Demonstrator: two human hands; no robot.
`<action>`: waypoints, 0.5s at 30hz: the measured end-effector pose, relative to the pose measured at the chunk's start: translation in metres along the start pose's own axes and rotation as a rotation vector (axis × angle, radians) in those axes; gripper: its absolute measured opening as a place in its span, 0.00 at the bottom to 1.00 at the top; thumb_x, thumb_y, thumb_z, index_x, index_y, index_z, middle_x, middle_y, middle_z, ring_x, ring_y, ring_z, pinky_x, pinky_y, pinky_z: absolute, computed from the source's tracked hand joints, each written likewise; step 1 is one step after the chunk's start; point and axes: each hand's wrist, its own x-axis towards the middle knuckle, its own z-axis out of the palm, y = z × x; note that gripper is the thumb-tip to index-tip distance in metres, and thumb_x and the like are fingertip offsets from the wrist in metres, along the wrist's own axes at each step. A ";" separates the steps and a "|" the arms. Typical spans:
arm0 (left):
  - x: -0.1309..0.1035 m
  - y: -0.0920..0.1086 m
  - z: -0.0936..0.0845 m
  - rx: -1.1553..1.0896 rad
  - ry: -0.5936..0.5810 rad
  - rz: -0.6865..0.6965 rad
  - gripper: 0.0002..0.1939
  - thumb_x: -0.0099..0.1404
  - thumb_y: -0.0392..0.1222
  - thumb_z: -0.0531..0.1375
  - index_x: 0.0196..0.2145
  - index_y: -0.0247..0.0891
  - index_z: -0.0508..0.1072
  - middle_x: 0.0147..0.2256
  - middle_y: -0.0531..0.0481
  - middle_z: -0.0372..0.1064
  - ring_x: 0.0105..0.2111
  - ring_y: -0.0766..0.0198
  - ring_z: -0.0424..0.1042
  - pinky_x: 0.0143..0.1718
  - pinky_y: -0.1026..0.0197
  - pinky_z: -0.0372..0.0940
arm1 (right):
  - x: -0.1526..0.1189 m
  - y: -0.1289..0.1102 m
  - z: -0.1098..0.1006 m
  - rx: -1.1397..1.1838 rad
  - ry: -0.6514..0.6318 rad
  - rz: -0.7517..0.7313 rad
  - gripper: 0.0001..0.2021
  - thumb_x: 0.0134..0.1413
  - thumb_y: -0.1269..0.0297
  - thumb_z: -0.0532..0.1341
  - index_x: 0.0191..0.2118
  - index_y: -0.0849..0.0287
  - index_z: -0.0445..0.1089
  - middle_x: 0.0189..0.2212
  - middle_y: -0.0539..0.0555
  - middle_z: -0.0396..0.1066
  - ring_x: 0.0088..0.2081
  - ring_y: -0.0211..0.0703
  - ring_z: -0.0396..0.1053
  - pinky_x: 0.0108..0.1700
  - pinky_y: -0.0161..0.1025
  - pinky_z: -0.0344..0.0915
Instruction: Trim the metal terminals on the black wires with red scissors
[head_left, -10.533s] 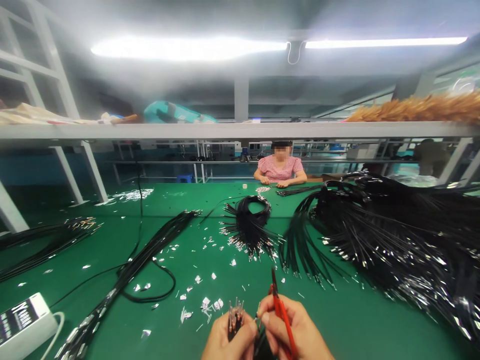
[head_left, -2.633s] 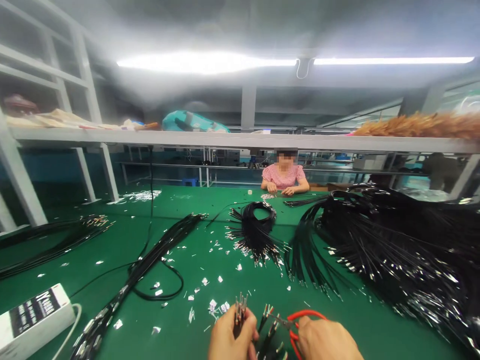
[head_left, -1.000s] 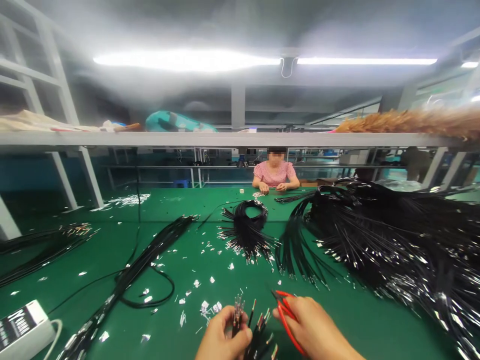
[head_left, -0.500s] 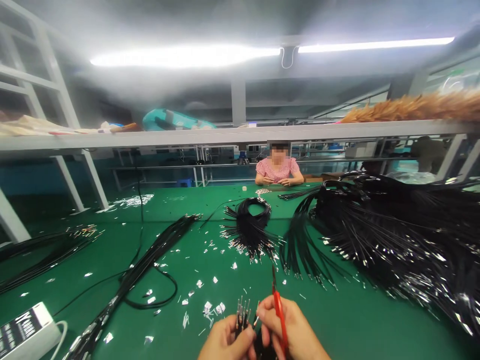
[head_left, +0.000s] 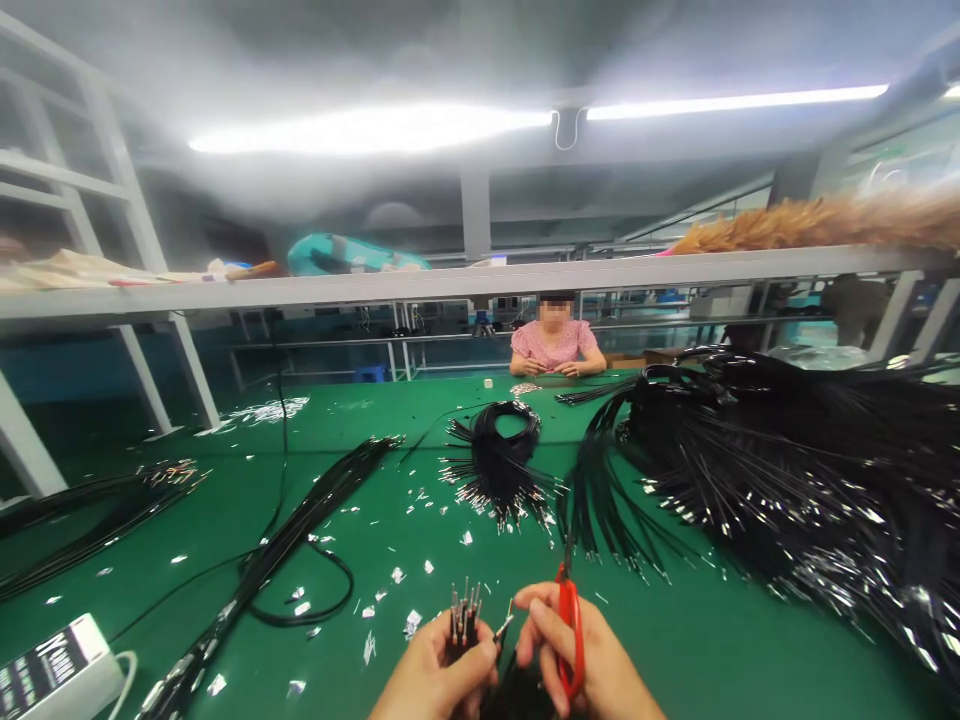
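1. Left hand (head_left: 431, 680) pinches a wire bundle (head_left: 463, 625) upright, near edge of the green table (head_left: 675, 640).
2. Right hand (head_left: 581, 665) clasps red scissors (head_left: 568, 620), blades just right of the bundle.
3. Black wire heap (head_left: 787, 470) lies far right.

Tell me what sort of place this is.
Probably a wire-harness assembly workshop: heaps of black cables with metal terminals cover a long green bench, cut scraps lie scattered, and another person works opposite under a shelf.

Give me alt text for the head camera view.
Left hand grips a small bundle of black wires with metal tips up; right hand holds red-handled scissors beside them, over a green table strewn with wire bundles.
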 end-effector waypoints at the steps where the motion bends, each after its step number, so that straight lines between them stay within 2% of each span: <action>1: 0.000 -0.001 0.001 0.045 0.027 0.025 0.19 0.45 0.53 0.63 0.24 0.36 0.62 0.14 0.61 0.57 0.11 0.77 0.51 0.13 0.70 0.45 | 0.000 0.001 0.002 -0.020 0.007 -0.002 0.16 0.51 0.53 0.55 0.36 0.64 0.62 0.21 0.51 0.71 0.09 0.24 0.56 0.10 0.24 0.41; 3: 0.001 -0.003 0.003 0.134 0.081 0.061 0.20 0.45 0.54 0.63 0.24 0.36 0.63 0.13 0.62 0.55 0.11 0.77 0.51 0.14 0.70 0.45 | 0.000 0.003 0.006 -0.052 0.009 -0.010 0.16 0.48 0.53 0.58 0.32 0.65 0.63 0.20 0.51 0.71 0.09 0.24 0.55 0.09 0.23 0.42; 6: 0.002 -0.006 0.008 0.224 0.109 0.079 0.20 0.47 0.55 0.61 0.24 0.35 0.63 0.15 0.60 0.57 0.12 0.77 0.49 0.13 0.69 0.42 | 0.000 0.009 0.010 -0.066 0.034 -0.027 0.15 0.47 0.54 0.59 0.27 0.64 0.62 0.18 0.51 0.70 0.08 0.24 0.55 0.09 0.23 0.44; 11: 0.005 -0.005 0.009 0.049 -0.040 -0.048 0.19 0.50 0.55 0.59 0.22 0.33 0.65 0.14 0.58 0.57 0.13 0.77 0.50 0.16 0.68 0.41 | 0.003 0.020 0.008 -0.060 0.031 -0.048 0.16 0.47 0.52 0.58 0.29 0.63 0.62 0.16 0.48 0.68 0.09 0.27 0.58 0.10 0.23 0.46; 15: 0.001 0.003 0.008 -0.056 -0.204 -0.074 0.19 0.53 0.54 0.57 0.20 0.33 0.66 0.11 0.60 0.52 0.11 0.77 0.45 0.16 0.67 0.38 | 0.004 0.019 0.010 -0.086 0.023 -0.055 0.16 0.48 0.53 0.58 0.30 0.64 0.63 0.15 0.48 0.67 0.09 0.25 0.56 0.10 0.23 0.46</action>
